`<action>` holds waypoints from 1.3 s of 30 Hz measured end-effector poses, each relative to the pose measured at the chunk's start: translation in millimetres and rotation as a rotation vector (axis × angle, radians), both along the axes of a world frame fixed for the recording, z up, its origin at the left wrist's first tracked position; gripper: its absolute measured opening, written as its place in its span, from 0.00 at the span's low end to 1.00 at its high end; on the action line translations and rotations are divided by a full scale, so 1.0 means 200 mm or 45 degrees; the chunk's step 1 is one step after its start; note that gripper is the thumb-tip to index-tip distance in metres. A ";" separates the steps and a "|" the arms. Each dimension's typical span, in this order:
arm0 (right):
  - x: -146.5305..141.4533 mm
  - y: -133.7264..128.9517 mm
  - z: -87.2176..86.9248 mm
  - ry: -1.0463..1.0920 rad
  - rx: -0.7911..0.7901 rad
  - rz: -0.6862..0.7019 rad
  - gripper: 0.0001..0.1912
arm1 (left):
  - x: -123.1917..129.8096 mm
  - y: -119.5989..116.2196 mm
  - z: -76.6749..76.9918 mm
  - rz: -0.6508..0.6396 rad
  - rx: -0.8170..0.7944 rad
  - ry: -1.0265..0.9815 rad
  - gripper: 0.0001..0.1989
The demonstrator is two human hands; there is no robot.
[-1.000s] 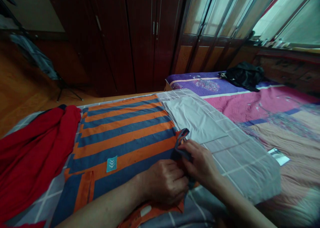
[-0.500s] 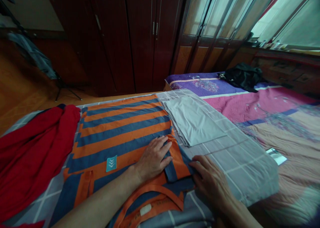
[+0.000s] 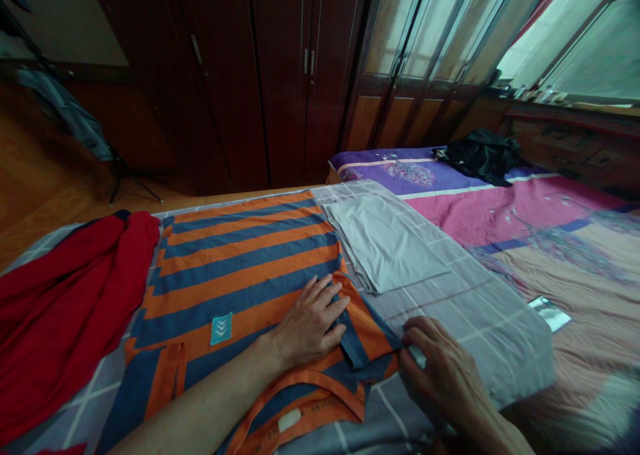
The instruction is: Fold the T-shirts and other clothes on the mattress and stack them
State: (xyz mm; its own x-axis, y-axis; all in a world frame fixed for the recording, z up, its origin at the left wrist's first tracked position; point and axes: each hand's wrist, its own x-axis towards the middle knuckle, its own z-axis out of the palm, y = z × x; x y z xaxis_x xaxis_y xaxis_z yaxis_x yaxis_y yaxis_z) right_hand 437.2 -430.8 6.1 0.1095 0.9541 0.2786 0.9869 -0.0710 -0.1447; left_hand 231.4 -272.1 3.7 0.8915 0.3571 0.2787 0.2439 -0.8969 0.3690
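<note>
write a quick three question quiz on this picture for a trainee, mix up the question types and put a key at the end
1. Multiple choice: what lies on the checked cover, just left of the striped shirt?
A. a black garment
B. a red garment
C. a white towel

2. True or false: the left hand rests palm down on the striped shirt.

3. Short answer: which hand is at the outer edge of the sleeve?

Key:
1. B
2. True
3. The right hand
</note>
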 end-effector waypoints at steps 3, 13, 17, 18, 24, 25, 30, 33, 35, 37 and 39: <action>0.03 0.01 0.03 -0.008 -0.080 0.041 0.05 | 0.00 0.00 0.00 -0.156 0.003 -0.077 0.19; -0.02 0.30 0.22 0.096 -0.016 0.166 0.14 | 0.01 -0.04 0.01 -0.254 0.167 -0.089 0.10; -0.07 0.57 0.28 -0.089 -0.240 0.208 0.19 | 0.02 -0.04 -0.02 -0.310 0.250 -0.119 0.10; -0.08 0.62 0.29 -0.160 -0.322 0.208 0.19 | 0.02 -0.05 -0.03 -0.312 0.252 -0.115 0.11; -0.11 0.82 0.27 -0.333 -0.577 0.283 0.14 | 0.02 -0.04 -0.04 -0.329 0.194 -0.084 0.19; -0.10 0.84 0.27 -0.349 -0.584 0.276 0.13 | 0.02 -0.04 -0.03 -0.328 0.175 -0.079 0.20; -0.01 0.86 0.27 -0.415 -0.582 0.184 0.13 | 0.02 -0.06 0.01 -0.363 0.099 -0.007 0.24; 0.01 0.85 0.28 -0.422 -0.575 0.162 0.12 | 0.02 -0.07 0.03 -0.403 0.077 0.044 0.25; 0.00 0.83 0.27 -0.415 -0.540 0.156 0.12 | 0.02 -0.08 0.04 -0.409 0.068 0.055 0.25; -0.03 0.80 0.27 -0.396 -0.493 0.154 0.12 | 0.02 -0.08 0.03 -0.372 0.057 0.053 0.26; -0.05 0.77 0.27 -0.367 -0.460 0.148 0.12 | 0.02 -0.08 0.02 -0.305 0.049 0.044 0.26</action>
